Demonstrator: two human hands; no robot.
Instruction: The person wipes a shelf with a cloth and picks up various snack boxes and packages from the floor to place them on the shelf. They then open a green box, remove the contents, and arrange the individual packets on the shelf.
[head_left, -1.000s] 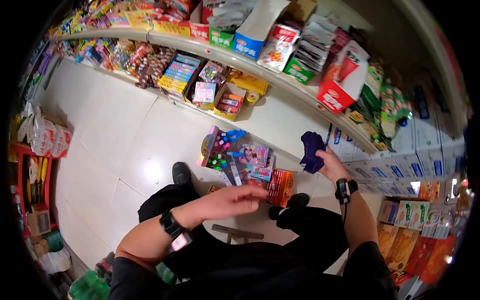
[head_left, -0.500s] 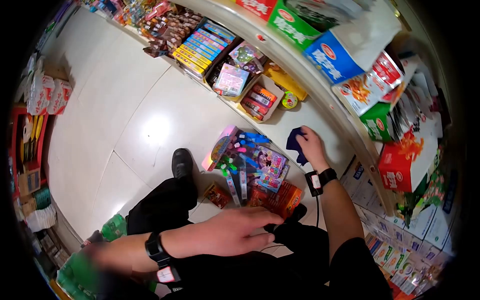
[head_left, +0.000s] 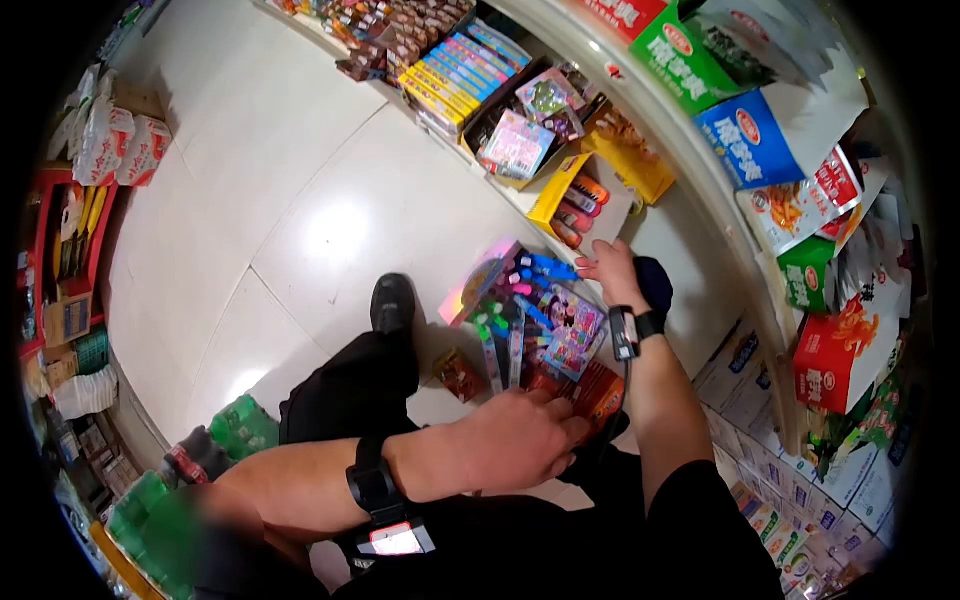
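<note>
My left hand (head_left: 530,438) reaches in from the left with its fingers curled down beside a red-orange box (head_left: 600,390). Its fingertips are hidden, so what they hold, if anything, does not show. My right hand (head_left: 610,272) is at the shelf edge, fingers apart and pointing left. Right behind it is a dark blue cloth (head_left: 655,285), which looks to be outside the fingers. Left of this hand lie several blue toy-like items (head_left: 550,267) and a pink display box (head_left: 480,280). Below them is a colourful picture pack (head_left: 575,335).
An open yellow box of orange packs (head_left: 560,205) stands on the low shelf, with a tray of yellow and blue boxes (head_left: 465,75) farther back. Snack cartons (head_left: 755,140) line the upper shelf at right. A small brown-orange box (head_left: 458,375) lies near my shoe (head_left: 393,303).
My right hand has moved off the dark cloth, leftward to the shelf edge by the toys. My left hand's stretched fingers have curled. The view has shifted, and the yellow box looks turned.
</note>
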